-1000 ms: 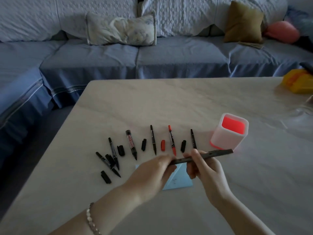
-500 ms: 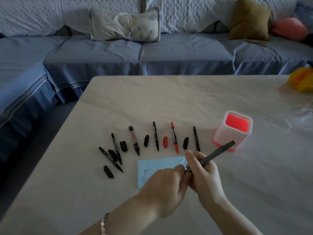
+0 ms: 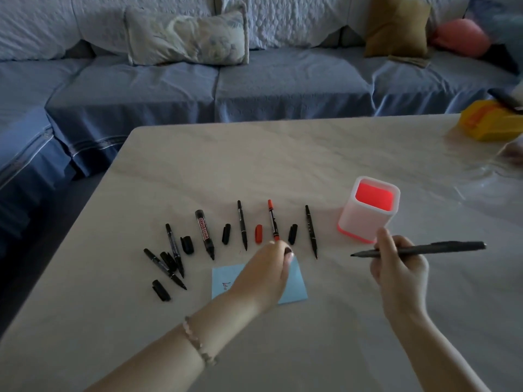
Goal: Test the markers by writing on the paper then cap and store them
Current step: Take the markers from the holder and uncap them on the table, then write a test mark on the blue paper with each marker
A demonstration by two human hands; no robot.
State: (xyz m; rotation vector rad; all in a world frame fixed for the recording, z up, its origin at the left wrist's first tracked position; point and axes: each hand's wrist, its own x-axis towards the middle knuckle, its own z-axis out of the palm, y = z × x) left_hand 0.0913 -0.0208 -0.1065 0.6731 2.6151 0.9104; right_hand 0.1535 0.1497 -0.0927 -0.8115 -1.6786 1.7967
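A pale, marble-patterned table is carrying a row of uncapped pens, so the job is looking barely begun. At the left, slim black plastic markers are crossing each other among stubby loose caps. Next, a thick black whiteboard marker with red lettering is lying flat, then a thin red marker beside its short red cap. The left hand, fingers curled, is pinching what looks like a small dark cap above a matte light-blue paper square, which is bearing one small red scribble. The right hand is gripping a long black pen, bare tip pointing left. Just behind it, a frosted white square holder with a glowing red inside is standing, apparently with nothing stored yet. Testing, capping and storing are mostly remaining.
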